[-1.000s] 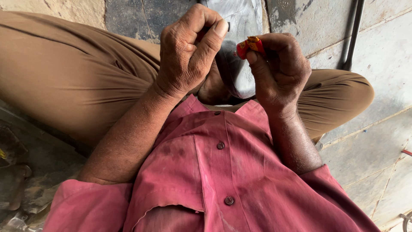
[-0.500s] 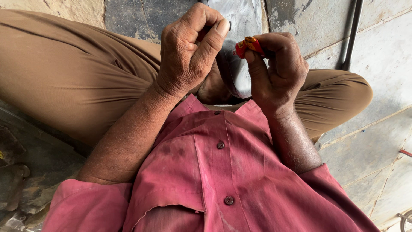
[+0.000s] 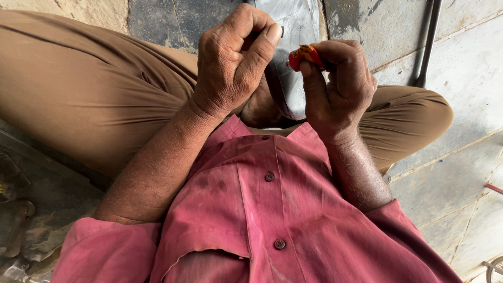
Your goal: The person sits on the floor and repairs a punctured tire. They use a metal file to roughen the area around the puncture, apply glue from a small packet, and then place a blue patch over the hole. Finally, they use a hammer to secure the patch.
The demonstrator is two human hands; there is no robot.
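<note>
Sitting on the floor, the person pinched a small red packet (image 3: 305, 55) in the right hand (image 3: 338, 86); the left hand (image 3: 233, 65) was curled shut beside it. The packet looked unopened.

Rough floor-level workshop: stained concrete slabs (image 3: 461, 173), scattered metal scraps (image 3: 18, 230)

Worn red button shirt (image 3: 272, 220), dusty, 3 buttons visible. Brown trousers (image 3: 78, 78), legs folded. Floor: grey concrete slabs (image 3: 466, 173), stained, w/ seams. Dark metal rod (image 3: 428, 42) lying top right. Rusty scrap (image 3: 18, 225) lower left, blurred.
</note>
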